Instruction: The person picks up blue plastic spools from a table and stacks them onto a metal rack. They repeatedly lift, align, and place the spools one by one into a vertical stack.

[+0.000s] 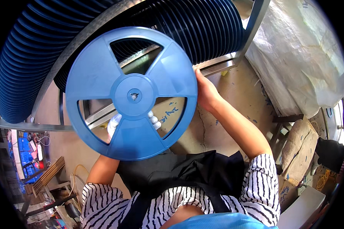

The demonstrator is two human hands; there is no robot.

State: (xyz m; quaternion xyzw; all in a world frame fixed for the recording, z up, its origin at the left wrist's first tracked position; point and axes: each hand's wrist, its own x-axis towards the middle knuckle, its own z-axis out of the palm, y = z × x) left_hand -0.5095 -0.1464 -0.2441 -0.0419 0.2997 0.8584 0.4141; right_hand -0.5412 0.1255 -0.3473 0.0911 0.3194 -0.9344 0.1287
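In front of me I hold up a blue plastic reel [134, 86], its round face with a small centre hole and cut-out windows turned toward me. My left hand [114, 125] supports it from behind; white-covered fingers show through the two lower windows, and the rest is hidden. At the right rim, my right hand [206, 91] grips the edge, with its fingertips mostly out of sight behind the reel. Beyond the reel, long rows of blue reels [206, 28] stand packed edge-on along a metal rack.
The rack's metal rail [218, 68] runs just behind the held reel. Plastic sheeting [298, 57] covers a large bulk at the right, above a brown cardboard piece [299, 150]. Slats [49, 174] and blue clutter lie at the lower left. Blue scraps dot the floor.
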